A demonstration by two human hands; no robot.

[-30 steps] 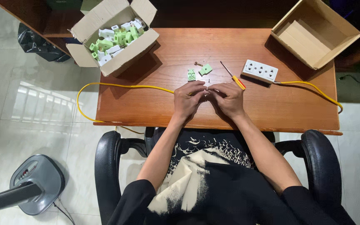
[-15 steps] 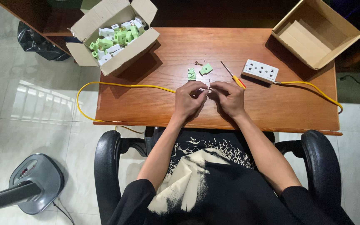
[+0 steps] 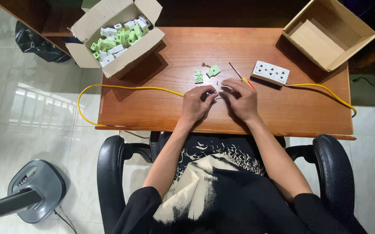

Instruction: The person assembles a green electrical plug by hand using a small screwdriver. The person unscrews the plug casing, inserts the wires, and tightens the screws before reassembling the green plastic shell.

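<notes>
My left hand and my right hand meet at the middle of the wooden desk, fingertips pinched together on a small white part at the end of the yellow cable. The part is mostly hidden by my fingers. Just beyond my hands lie two green plug pieces, a small screw and a thin screwdriver with a red and yellow handle. A white multi-socket strip lies to the right, with a yellow cable leading off it.
An open cardboard box full of green and white plug parts stands at the desk's back left. An open box with nothing inside sits at the back right. A fan base stands on the tiled floor. I sit in a black armchair.
Both hands stay together at the desk's middle; the fingers have shifted slightly on the small part. Nothing else has moved.
</notes>
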